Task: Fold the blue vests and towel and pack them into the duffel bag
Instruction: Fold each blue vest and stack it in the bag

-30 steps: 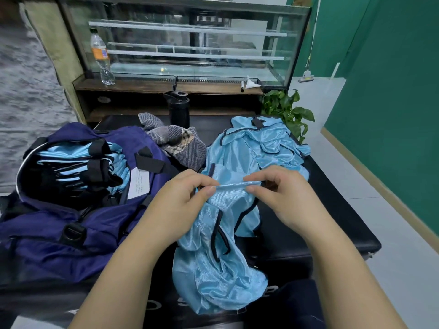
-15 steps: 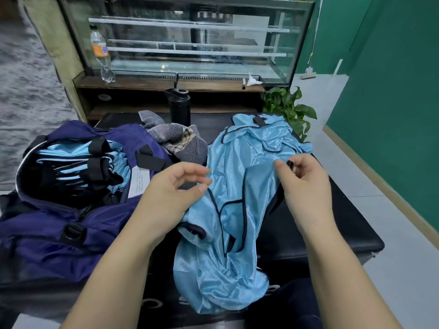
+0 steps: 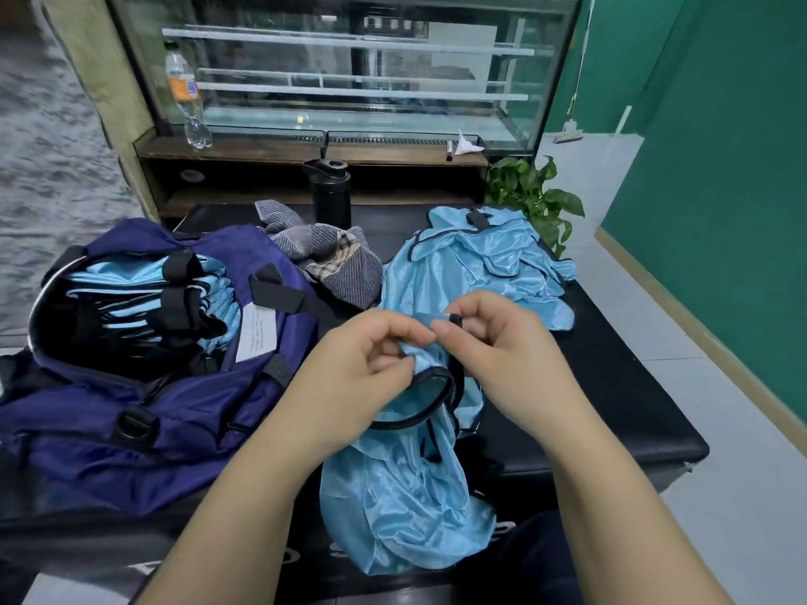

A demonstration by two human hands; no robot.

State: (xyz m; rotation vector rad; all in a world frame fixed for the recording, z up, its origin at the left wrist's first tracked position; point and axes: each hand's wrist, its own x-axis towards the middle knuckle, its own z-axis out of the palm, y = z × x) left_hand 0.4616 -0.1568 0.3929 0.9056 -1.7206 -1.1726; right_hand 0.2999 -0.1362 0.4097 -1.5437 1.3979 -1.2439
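On the worktop [image 3: 611,408] right of the bag [image 3: 131,430], both hands, left [image 3: 367,369] and right [image 3: 502,355], pinch the vest [image 3: 406,508] at its black trim, likely to line up edges for folding.

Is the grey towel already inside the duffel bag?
No, the grey towel lies crumpled on the black table, beside the open duffel bag.

Quick count: two hands, left [image 3: 362,369] and right [image 3: 502,347], mid-frame. One duffel [image 3: 131,430] at left, with a stack of folded vests [image 3: 131,277] inside, too tightly packed to count. Loose vests: one [image 3: 406,495] at center bottom, plus a heap [image 3: 480,264] at upper right, number unclear. One towel [image 3: 336,255], one black flask [image 3: 332,192], one plastic bottle [image 3: 185,93], one plant [image 3: 532,198].
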